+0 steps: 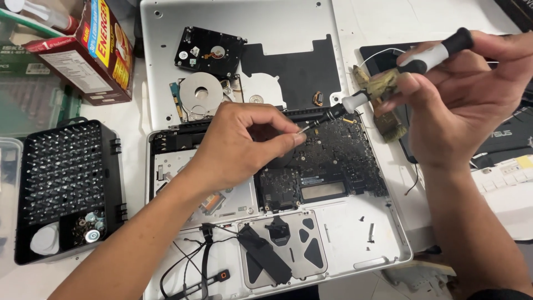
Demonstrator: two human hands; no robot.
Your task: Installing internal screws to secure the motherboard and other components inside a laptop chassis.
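An opened silver laptop shell [355, 233] lies before me with its dark logic board [333, 161] exposed. My right hand [461, 94] grips a white-and-black precision screwdriver [427, 55], slanted down to the left, its tip near the board's top edge. My left hand [244, 144] hovers over the board's left part and pinches the screwdriver's thin metal bit [304, 127] between thumb and forefinger. The fan beneath the left hand is mostly hidden.
The laptop's bottom cover [311, 22] lies behind, carrying two opened hard drives [210, 51]. A black bit-set case [61, 183] sits at left, a red carton [94, 50] at upper left. A brush [383, 105] and a dark tablet lie at right. Loose cables and a trackpad [288, 244] are in front.
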